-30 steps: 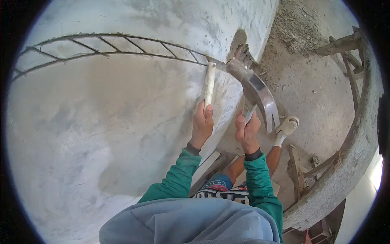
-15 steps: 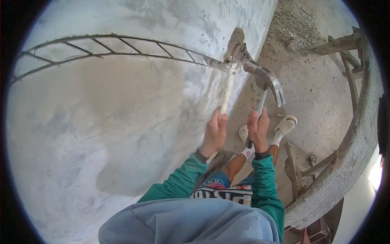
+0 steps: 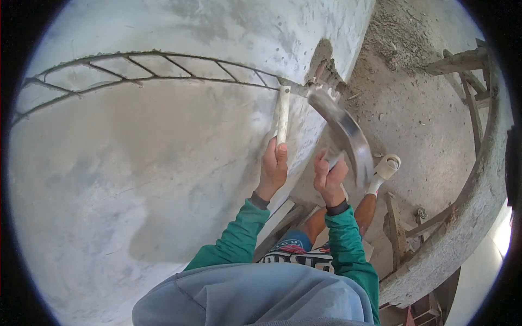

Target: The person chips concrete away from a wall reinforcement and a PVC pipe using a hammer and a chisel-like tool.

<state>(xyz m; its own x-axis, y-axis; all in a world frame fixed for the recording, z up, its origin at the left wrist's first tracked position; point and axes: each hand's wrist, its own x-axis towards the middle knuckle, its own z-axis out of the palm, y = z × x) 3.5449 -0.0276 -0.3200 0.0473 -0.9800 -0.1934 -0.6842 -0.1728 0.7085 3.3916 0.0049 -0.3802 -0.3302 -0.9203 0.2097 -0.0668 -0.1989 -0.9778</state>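
Observation:
My left hand (image 3: 273, 169) is closed around a short off-white bar (image 3: 283, 114) with a small hole near its top end. The bar stands upright along the wall, its top by the right end of a ladder-shaped pattern of dark lines (image 3: 157, 52). In my closed right hand (image 3: 330, 179) is a claw hammer (image 3: 348, 130), its metal head smeared by motion. The hammer head is raised in front of a chipped patch (image 3: 322, 57) near the wall's edge. Most of the hammer's handle is hidden behind my fingers.
The pale plastered wall (image 3: 179, 179) fills the left side. Rubble (image 3: 399, 49) lies on the dusty floor at the upper right. A curved concrete rim (image 3: 451, 244) with wooden props (image 3: 459, 60) bounds the right side. My sandalled foot (image 3: 387, 167) is on the floor below.
The bar has moved left, away from the chipped patch, with my left hand. My right hand has shifted left and slightly down, and the hammer has swung and turned.

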